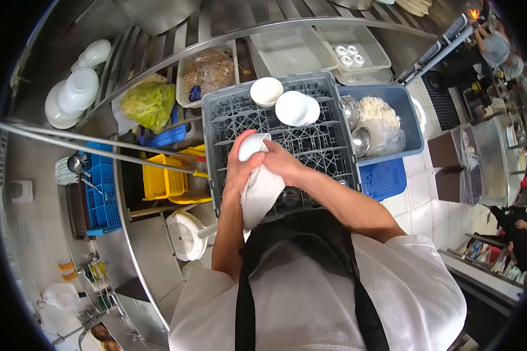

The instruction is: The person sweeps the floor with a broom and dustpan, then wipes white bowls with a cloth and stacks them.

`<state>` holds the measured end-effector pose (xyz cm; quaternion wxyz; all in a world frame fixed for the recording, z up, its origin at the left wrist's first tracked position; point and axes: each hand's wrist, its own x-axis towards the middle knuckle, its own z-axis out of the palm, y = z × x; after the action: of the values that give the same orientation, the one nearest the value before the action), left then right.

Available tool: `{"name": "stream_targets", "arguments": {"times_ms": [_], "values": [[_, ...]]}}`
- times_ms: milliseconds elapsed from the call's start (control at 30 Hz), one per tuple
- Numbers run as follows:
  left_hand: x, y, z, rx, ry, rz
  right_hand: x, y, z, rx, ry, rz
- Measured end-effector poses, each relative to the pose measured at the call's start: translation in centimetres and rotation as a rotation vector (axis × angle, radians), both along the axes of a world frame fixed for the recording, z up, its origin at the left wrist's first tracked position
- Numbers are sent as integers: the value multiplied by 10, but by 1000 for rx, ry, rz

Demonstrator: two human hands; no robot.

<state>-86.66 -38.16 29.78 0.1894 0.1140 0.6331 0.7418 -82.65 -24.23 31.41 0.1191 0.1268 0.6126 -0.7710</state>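
A small white bowl [251,146] is held tilted between my two hands, over the near left part of a grey dish rack [339,126]. My left hand [239,169] wraps round its side. From my right hand [279,161], closed against the bowl, a white cloth [261,196] hangs down between my forearms. Some of my fingers are hidden behind the bowl and cloth. Further back on the rack sit another white bowl [266,92] and a stack of white bowls [293,109] lying close to it.
Right of the rack stands a blue-grey tub [413,120] with metal bowls and a plastic bag, above a blue lid [383,178]. Yellow bins [163,177] and long poles [99,137] are at the left. Behind, a metal shelf [216,40] overhangs baskets. People are at far right.
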Motion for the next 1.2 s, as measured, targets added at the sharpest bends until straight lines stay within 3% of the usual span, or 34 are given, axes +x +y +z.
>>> {"name": "stream_targets", "arguments": {"times_ms": [33, 67, 100, 133, 233, 333, 367, 467, 600, 667, 700, 733, 800, 933, 1000, 1067, 1100, 1133, 1200], "values": [[-2, -1, -5, 66, -51, -60, 4, 7, 10, -487, -288, 29], [-5, -2, -11, 133, -101, -117, 7, 12, 15, -488, -289, 17], [-11, -2, -24, 390, -216, -208, 9, 16, 19, -562, -296, 81], [-12, -1, -37, 395, -214, -207, 9, 20, 25, -633, -304, 153], [-26, -13, -70, 521, -467, -122, 27, 32, 29, -493, -176, 65], [-24, -15, -54, 547, -471, 198, 46, 67, 10, -233, -81, -182], [-22, -18, -56, 546, -479, 199, 51, 77, 8, -184, -102, -257], [-22, -12, -55, 550, -546, 236, 57, 90, -17, -230, -79, -387], [-10, 7, -64, 484, -637, 146, 51, 70, -30, -208, -112, -361], [4, 21, -75, 408, -713, 159, 44, 55, -38, -50, -40, -227], [11, 25, -79, 265, -630, 217, 42, 49, -45, 163, 43, -191], [12, 20, -81, 263, -630, 224, 42, 49, -50, 159, 43, -185], [9, 12, -80, 43, -488, 237, 36, 53, -39, 487, 115, -60], [2, 3, -85, -70, -401, 219, 32, 46, -19, 649, 47, 15], [-1, 4, -80, -108, -411, 174, 22, 47, -35, 698, 50, 12], [0, 9, -82, -677, 490, 305, 9, 51, -60, 769, -54, -59], [6, 12, -72, -724, 700, 344, 5, 52, -71, 807, -42, -97], [6, 12, -68, -721, 706, 344, -1, 54, -80, 808, -39, -103], [9, 12, -58, -600, 792, -102, -8, 56, -89, 823, -38, -164]]}}
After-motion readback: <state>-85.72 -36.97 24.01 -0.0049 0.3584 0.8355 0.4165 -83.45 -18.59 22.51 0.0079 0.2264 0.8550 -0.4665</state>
